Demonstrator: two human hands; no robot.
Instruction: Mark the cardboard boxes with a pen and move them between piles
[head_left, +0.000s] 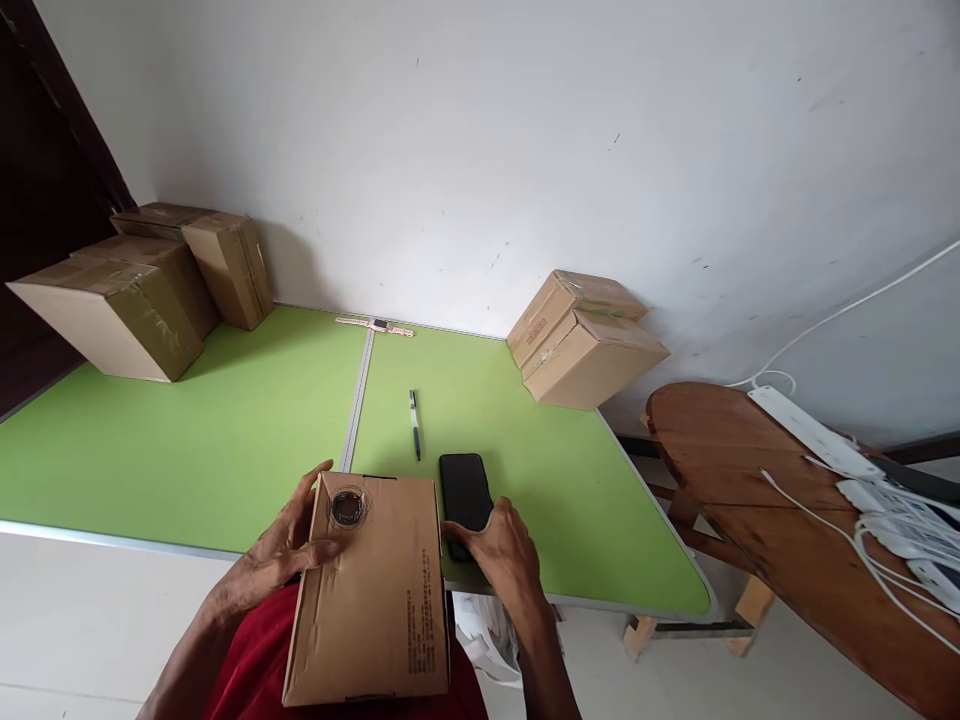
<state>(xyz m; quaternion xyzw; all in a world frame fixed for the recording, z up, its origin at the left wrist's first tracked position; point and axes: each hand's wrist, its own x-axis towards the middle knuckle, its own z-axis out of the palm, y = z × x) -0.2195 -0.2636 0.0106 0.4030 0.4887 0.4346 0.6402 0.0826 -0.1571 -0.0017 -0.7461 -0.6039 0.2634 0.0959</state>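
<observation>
My left hand (289, 545) grips a flat cardboard box (375, 600) by its left edge, thumb on top. The box is tilted over my lap at the table's near edge, with a dark round mark near its upper left corner and printed text at the lower right. To its right, a black smartphone (465, 490) lies on the green table. My right hand (502, 550) is around the phone's lower end, thumb on the left side and fingers on the right. Beyond them a pen (415, 425) lies on the table.
The green folding table (247, 430) has a metal seam down its middle. Several cartons (142, 310) stand at the back left, more cartons (589, 340) at the back right. A pink-strapped watch (380, 325) lies by the wall. A wooden table (750, 480) at right holds a power strip (814, 430) and white cables.
</observation>
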